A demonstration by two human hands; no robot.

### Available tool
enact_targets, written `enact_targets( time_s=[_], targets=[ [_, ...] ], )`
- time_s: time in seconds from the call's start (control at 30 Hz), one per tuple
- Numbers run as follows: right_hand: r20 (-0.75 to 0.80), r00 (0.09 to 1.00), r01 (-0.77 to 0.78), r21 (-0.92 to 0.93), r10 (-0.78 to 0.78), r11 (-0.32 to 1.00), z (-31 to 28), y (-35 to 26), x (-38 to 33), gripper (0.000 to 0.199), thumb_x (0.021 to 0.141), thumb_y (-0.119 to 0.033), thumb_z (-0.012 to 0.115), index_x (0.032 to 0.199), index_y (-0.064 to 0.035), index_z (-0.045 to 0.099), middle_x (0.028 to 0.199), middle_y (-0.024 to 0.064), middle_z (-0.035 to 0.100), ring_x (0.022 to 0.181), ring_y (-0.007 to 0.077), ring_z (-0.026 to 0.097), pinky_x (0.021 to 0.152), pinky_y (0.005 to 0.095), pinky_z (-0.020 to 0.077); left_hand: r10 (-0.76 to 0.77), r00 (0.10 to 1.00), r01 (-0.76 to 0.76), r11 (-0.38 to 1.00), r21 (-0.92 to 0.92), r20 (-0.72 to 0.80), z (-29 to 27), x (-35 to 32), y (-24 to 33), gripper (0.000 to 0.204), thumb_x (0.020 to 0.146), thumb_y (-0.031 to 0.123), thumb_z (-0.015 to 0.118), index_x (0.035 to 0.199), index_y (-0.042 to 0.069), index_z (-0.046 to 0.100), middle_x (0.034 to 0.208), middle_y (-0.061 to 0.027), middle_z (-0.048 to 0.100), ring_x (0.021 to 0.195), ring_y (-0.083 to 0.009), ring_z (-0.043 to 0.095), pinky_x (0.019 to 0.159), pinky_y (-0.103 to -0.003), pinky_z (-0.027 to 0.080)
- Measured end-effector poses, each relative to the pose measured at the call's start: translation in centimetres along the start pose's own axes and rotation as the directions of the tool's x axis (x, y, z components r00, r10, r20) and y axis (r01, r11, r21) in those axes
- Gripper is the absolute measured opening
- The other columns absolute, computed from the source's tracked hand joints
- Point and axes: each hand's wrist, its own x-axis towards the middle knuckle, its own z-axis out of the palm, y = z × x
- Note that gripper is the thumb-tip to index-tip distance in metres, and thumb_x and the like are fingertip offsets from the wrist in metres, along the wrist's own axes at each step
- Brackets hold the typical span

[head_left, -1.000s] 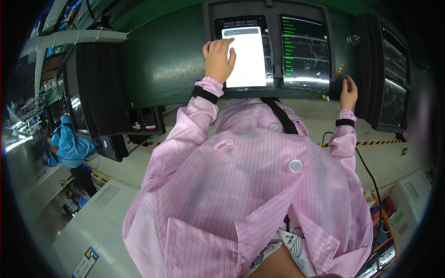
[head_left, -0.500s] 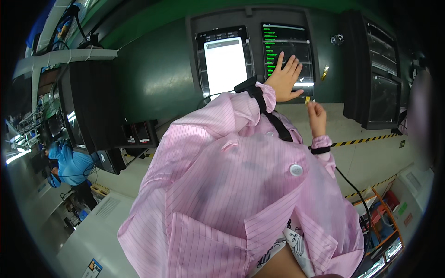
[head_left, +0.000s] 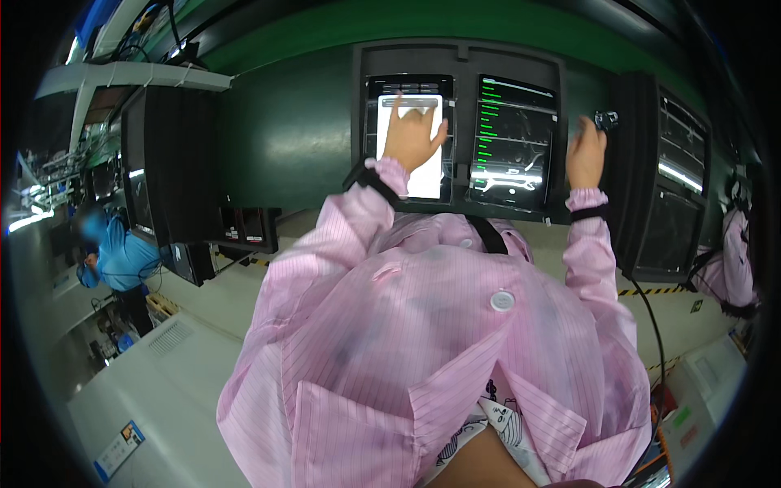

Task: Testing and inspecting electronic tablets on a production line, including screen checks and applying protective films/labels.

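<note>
My left hand (head_left: 411,140) is over a flat screen panel (head_left: 404,177) lit white, in the left bay of a dark tray (head_left: 464,63). Its fingers are spread, and the index finger points toward the panel's top bar; whether it touches the glass I cannot tell. In the right bay lies a second panel (head_left: 521,134), black with lines of green text down its left side. My right hand (head_left: 586,156) is right of the tray, beside a small shiny clear-and-dark object (head_left: 606,121). Its fingers are partly curled and blurred, so what they hold, if anything, is hidden.
Dark racks holding panels stand at the right (head_left: 671,179) and the left (head_left: 175,167) of the green bench (head_left: 285,138). A black cable (head_left: 653,325) hangs from my right wrist strap. A person in blue (head_left: 122,252) is at the far left; a pink sleeve (head_left: 730,252) shows at far right.
My left hand has moved left from the black panel to the white one. My right hand has risen from the tray's lower right corner onto the bench. The yellow strip there no longer shows.
</note>
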Motion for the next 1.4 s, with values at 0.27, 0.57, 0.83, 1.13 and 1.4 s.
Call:
enact_targets(
  time_s=[0.27, 0.57, 0.83, 1.13, 1.4],
  targets=[
    [0.270, 0.953, 0.059, 0.277, -0.137, 0.959, 3.6, -1.5, 2.9, 0.048, 0.079, 0.003, 0.052, 0.124, -0.0122, 0.055, 0.089, 0.0102, 0.061, 0.091, 0.0299, 0.057, 0.084, 0.0404, 0.0446, -0.107, 0.942, 0.043, 0.978, -0.202, -0.317, -1.6, -0.4, -2.3, 0.020, 0.084, 0.015, 0.062, 0.102, 0.007, 0.065, 0.104, -0.0065, 0.064, 0.104, -0.0247, 0.057, 0.097, -0.043, 0.037],
    [0.234, 0.952, 0.148, 0.221, -0.200, 0.964, 3.3, -1.3, 3.4, 0.047, 0.080, 0.003, 0.048, 0.125, -0.0111, 0.054, 0.110, 0.0030, 0.067, 0.100, 0.0255, 0.054, 0.091, 0.0389, 0.0394, -0.024, 0.982, -0.009, 0.985, -0.174, -0.185, 2.7, 3.3, -3.2, 0.040, 0.088, 0.022, 0.058, 0.126, 0.009, 0.055, 0.135, -0.0089, 0.053, 0.134, -0.0297, 0.039, 0.113, -0.052, 0.020],
    [0.150, 0.971, 0.139, 0.292, -0.189, 0.946, 1.0, -1.9, 1.2, 0.033, 0.079, 0.004, 0.049, 0.106, -0.0070, 0.064, 0.095, 0.0092, 0.064, 0.081, 0.0263, 0.058, 0.093, 0.0389, 0.0394, -0.034, 0.983, -0.025, 0.948, -0.319, -0.179, -2.9, -4.8, 0.1, 0.014, 0.084, 0.012, 0.063, 0.096, 0.009, 0.068, 0.075, -0.0014, 0.062, 0.085, -0.0196, 0.060, 0.100, -0.043, 0.034],
    [0.309, 0.921, -0.369, 0.496, 0.238, 0.786, -0.8, 0.9, -9.8, 0.043, 0.083, -0.009, 0.069, 0.125, -0.0076, 0.059, 0.098, -0.0007, 0.054, 0.071, 0.0066, 0.045, 0.065, 0.0208, 0.0400, -0.044, 0.992, 0.002, 0.946, -0.325, -0.122, -3.7, -10.9, 0.2, 0.017, 0.081, 0.012, 0.064, 0.097, 0.011, 0.068, 0.092, -0.0036, 0.057, 0.089, -0.0220, 0.056, 0.094, -0.043, 0.034],
    [0.393, 0.893, -0.425, 0.584, 0.217, 0.692, -1.8, -1.4, -12.1, 0.055, 0.077, -0.001, 0.072, 0.130, -0.0069, 0.057, 0.102, 0.0001, 0.047, 0.073, 0.0059, 0.043, 0.067, 0.0178, 0.0413, 0.018, 0.997, -0.047, 0.919, -0.392, -0.075, -3.1, -12.6, 1.0, 0.020, 0.081, 0.011, 0.063, 0.100, 0.012, 0.069, 0.094, -0.0029, 0.057, 0.091, -0.0202, 0.056, 0.094, -0.042, 0.034]
  ],
)
